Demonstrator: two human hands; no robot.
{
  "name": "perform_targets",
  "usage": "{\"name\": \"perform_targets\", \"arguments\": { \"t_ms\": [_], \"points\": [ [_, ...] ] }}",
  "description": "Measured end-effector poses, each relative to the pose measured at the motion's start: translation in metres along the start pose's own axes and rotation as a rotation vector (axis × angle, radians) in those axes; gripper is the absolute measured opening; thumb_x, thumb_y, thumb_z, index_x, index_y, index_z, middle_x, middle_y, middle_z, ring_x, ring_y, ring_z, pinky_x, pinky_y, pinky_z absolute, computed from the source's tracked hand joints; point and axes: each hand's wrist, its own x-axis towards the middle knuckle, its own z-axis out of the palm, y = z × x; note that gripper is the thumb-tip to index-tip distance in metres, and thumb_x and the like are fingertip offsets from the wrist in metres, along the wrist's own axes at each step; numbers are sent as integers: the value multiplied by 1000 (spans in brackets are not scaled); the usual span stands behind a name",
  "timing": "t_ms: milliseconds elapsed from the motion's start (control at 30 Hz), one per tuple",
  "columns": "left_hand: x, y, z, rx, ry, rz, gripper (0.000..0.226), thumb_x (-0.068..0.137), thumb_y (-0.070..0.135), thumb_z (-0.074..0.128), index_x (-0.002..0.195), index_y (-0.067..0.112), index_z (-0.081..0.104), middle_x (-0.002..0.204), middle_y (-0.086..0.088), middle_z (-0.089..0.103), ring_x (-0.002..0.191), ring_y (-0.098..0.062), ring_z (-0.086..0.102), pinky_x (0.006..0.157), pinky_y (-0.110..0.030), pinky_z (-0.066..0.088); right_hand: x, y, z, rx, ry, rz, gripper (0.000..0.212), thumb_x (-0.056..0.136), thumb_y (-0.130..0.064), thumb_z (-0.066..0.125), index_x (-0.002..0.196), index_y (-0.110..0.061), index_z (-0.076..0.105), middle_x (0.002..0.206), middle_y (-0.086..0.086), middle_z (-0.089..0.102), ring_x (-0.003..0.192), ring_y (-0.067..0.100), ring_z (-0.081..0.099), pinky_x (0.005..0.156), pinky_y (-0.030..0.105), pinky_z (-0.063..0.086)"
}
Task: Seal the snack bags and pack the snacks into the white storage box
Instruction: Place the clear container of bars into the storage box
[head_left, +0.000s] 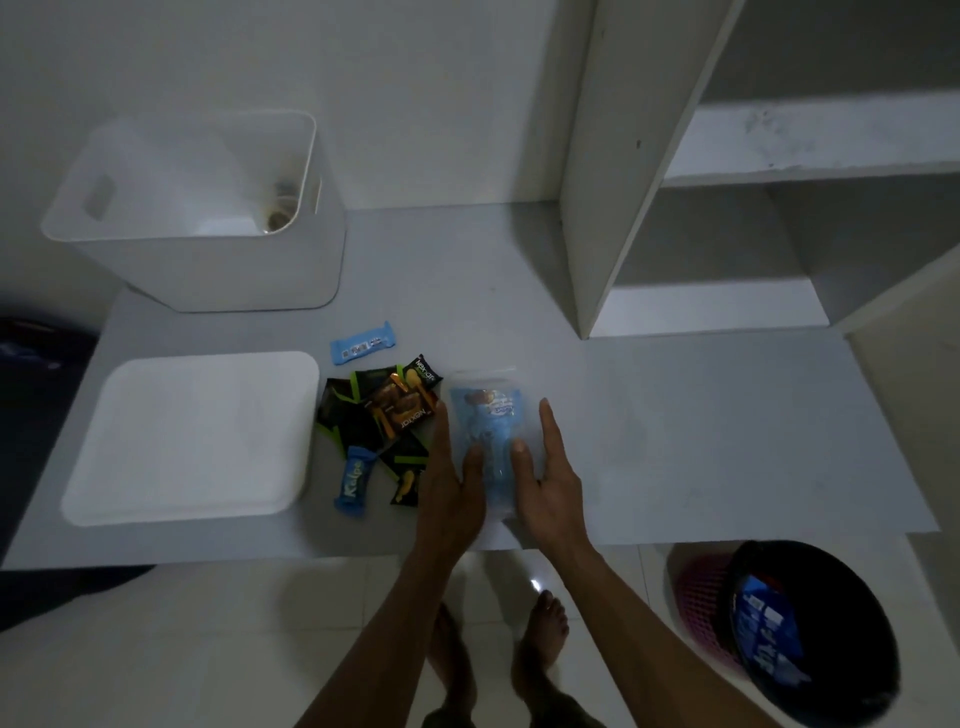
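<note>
Clear bag between the two thumbs: transparent, pale blue contents with a brown-and-white print at the end beyond the fingertips. Wrappers just outside the left hand's fingers: black with green edging, orange and yellow print. Two bars: light blue, white lettering. Storage box and lid: plain white. Table: light grey.

Readable text: "Kalpa" in white on the small blue snack wrapper at the near end of the pile. "Nextar" on the black-and-orange snack packet, upside down; again on the black packet behind it. Other print too blurred.
</note>
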Motion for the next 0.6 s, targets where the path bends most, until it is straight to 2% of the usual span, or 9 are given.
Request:
{"name": "perform_targets", "arguments": {
  "t_ms": [67,167,233,300,367,400,467,500,600],
  "points": [
    [-3,4,-1,13,13,-15,58,102,34,41,144,49,4,149,2,39,125,-12,52,97,-29,51,-3,-8,-3,4,-4,-1,63,101,-37,46,155,-33,14,138,-21,31,119,1,41,72,-7,39],
    [-8,20,-11,13,51,5,59,102,35,41,149,44,7,150,4,36,130,-14,49,101,-32,49,-8,-25,-4,-2,0,-27,66,96,-57,41,153,-38,13,138,-23,29,122,0,37,72,-9,35],
    [-10,31,-23,1,100,8,62,101,35,42,153,37,8,152,7,33,133,-11,43,102,-25,43,-10,-41,-2,2,-9,-63,75,88,-68,36,154,-39,14,139,-24,29,122,-1,36,72,-10,35],
    [-11,44,-40,-6,157,23,63,101,35,45,151,37,8,147,14,30,131,-1,36,100,-13,37,-13,-60,4,18,-41,-72,67,95,-58,39,155,-37,15,137,-23,31,121,-1,37,71,-8,37],
    [-10,56,-60,-40,193,33,63,100,32,47,152,33,10,143,18,30,122,12,38,91,1,34,-15,-78,15,13,-71,-92,62,101,-42,46,154,-39,15,139,-20,35,121,0,41,75,-2,44],
    [-9,61,-72,-56,204,23,63,100,30,48,153,27,13,141,16,33,115,16,40,83,6,34,-17,-88,21,14,-76,-109,62,100,-41,47,153,-41,15,143,-18,37,124,4,45,82,6,49],
    [-3,62,-96,-41,239,31,64,100,29,48,154,18,17,140,8,41,111,6,49,75,6,38,-19,-111,38,27,-82,-142,62,99,-44,47,151,-47,15,153,-12,36,130,14,50,97,32,54],
    [0,60,-108,-26,254,40,64,99,32,49,154,18,19,140,4,45,112,-2,54,77,3,42,-20,-122,48,26,-87,-157,61,99,-45,47,151,-48,15,155,-10,35,131,16,50,100,38,53],
    [9,53,-152,-39,287,73,63,96,43,50,151,28,23,138,3,54,109,-13,64,80,-14,55,-26,-155,83,12,-100,-210,62,99,-44,45,152,-45,13,156,-9,33,127,7,46,99,29,49]
  ]
}}
